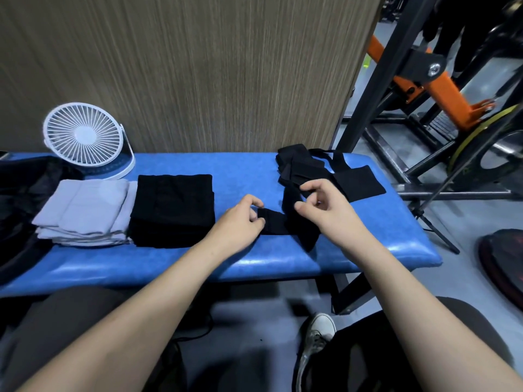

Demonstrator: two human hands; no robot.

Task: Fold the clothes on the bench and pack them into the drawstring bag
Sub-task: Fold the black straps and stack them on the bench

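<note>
Two bare forearms reach from the bottom of the view toward the middle of a blue padded bench (184,261). The left hand (240,222) has its fingers curled, pinching the left end of a narrow black cloth strip (276,222) lying on the bench at centre. The right hand (325,205) hovers just to the strip's 2 o'clock with fingers and thumb curled, pinching a fold of the same black fabric. The two hands are near each other but not touching, with the strip stretched between them.

At 1 o'clock from the hands, touching the strip's far end, lies a loose pile (317,171) of black cloth pieces and straps, unfolded, near the bench's right end.

At 9 o'clock from the hands sits a folded black stack (174,207), square and neat. Just beyond it, still at 9 o'clock and touching it, is a folded grey stack (85,213). Farther left, at the frame's edge, a dark bag (19,199) rests partly on the bench; its details are hard to make out.

At 10 o'clock, behind the grey stack, a small white fan (85,137) stands upright against a wood-grain wall (198,66).

At 2 o'clock, beyond the bench, stands a black and orange gym machine (441,89). At 6 o'clock, below the bench, a white sneaker (317,335) rests on the grey floor.
</note>
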